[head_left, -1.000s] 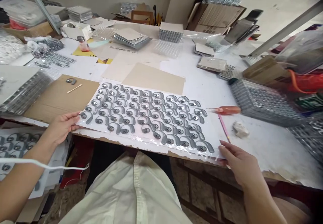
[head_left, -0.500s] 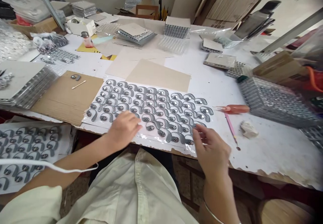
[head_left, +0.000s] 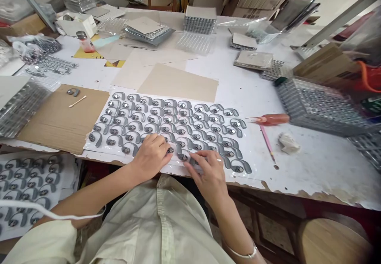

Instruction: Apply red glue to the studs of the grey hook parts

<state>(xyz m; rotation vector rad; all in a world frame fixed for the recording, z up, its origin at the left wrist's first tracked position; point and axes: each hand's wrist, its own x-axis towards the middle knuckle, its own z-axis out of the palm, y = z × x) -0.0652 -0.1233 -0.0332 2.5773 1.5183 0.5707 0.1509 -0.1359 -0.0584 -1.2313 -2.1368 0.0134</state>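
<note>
A white sheet (head_left: pixel 256 153) covered with rows of grey hook-shaped pieces with shiny round studs (head_left: pixel 166 121) lies at the table's near edge under clear film. My left hand (head_left: pixel 151 155) rests on its front row, fingers curled down onto the pieces. My right hand (head_left: pixel 206 172) lies next to it, fingers stretched flat and pressing on the film over the front pieces. Neither hand lifts anything.
Brown cardboard (head_left: pixel 59 121) with a small stick lies left of the sheet. An orange glue bottle (head_left: pixel 269 119), a pink pen (head_left: pixel 266 143) and a crumpled wad (head_left: pixel 287 143) lie to the right. Stacked stud trays (head_left: pixel 318 105) stand far right. Another filled sheet (head_left: pixel 26 184) lies below left.
Both hands moved from the sheet's outer corners inward to the middle of its front edge, and now rest side by side on the pieces. The view tilted down slightly.
</note>
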